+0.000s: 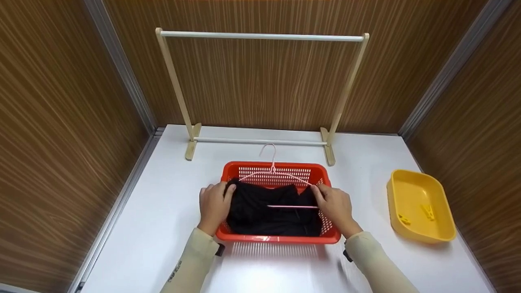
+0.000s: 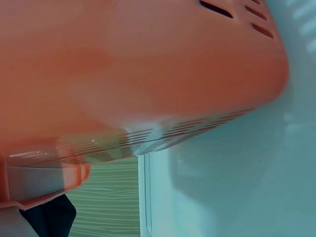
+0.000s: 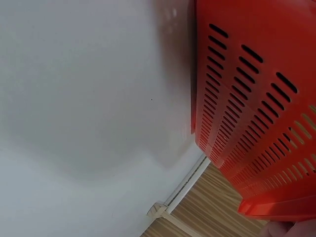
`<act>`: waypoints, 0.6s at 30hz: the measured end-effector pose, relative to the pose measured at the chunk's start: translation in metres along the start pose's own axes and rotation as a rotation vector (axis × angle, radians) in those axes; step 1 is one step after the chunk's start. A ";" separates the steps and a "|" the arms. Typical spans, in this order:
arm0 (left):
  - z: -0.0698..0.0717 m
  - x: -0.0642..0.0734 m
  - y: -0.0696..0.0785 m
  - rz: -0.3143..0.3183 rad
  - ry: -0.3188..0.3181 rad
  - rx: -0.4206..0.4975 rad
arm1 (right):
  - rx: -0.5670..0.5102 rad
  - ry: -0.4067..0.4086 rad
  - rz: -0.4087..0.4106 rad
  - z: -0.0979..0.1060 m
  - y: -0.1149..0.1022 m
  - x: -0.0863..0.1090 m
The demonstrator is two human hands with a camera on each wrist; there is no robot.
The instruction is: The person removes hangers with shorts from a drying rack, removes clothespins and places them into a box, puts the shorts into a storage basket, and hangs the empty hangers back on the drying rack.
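The left hand (image 1: 215, 205) was closed on the top left edge of the black cloth (image 1: 260, 199), its thumb laid over the fabric and pointing inward, its fingers bent away toward the basket (image 1: 266, 239) rim; the head view did not show how tightly those fingers pressed. The right hand (image 1: 337, 205) pinched the right end of the pink hanger (image 1: 273, 167), thumb on the near side, with cloth just beside and under the thumb; whether its hidden fingers also caught the cloth could not be told. Both hands were at the short ends of the red basket, and the cloth lay bunched inside it, filling most of its width. The hanger's hook stood up past the far rim, its left arm ran down into the cloth, and its lower bar showed across the front of the fabric, reaching the right thumb. In the right wrist view a little of that hand appeared at the rim's corner, too little to show its hold. The basket stood on the white table (image 1: 163, 228), in front of the rack (image 1: 260, 36), while a yellow tray (image 1: 411, 189) with yellow clips (image 1: 427, 212) sat well apart on the right
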State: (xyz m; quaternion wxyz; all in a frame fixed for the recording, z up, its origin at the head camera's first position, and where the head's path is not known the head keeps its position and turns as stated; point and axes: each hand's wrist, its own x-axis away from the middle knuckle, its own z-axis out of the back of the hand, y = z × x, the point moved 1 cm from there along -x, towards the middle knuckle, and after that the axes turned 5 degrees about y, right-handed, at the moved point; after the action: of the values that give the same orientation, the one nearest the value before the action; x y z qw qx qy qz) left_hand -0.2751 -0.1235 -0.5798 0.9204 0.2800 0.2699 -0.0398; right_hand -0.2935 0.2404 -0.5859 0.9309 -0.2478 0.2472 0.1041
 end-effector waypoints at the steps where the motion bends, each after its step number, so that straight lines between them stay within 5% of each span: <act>1: 0.000 0.000 0.000 0.002 -0.002 -0.002 | 0.002 0.006 0.005 0.000 0.000 0.000; 18: -0.002 0.000 -0.002 0.018 -0.014 0.004 | -0.010 -0.031 -0.033 0.001 -0.001 0.000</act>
State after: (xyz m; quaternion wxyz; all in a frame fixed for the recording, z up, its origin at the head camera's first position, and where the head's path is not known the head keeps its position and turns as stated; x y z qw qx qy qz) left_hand -0.2768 -0.1244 -0.5821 0.9220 0.2841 0.2608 -0.0340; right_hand -0.2925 0.2407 -0.5848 0.9350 -0.2550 0.2279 0.0938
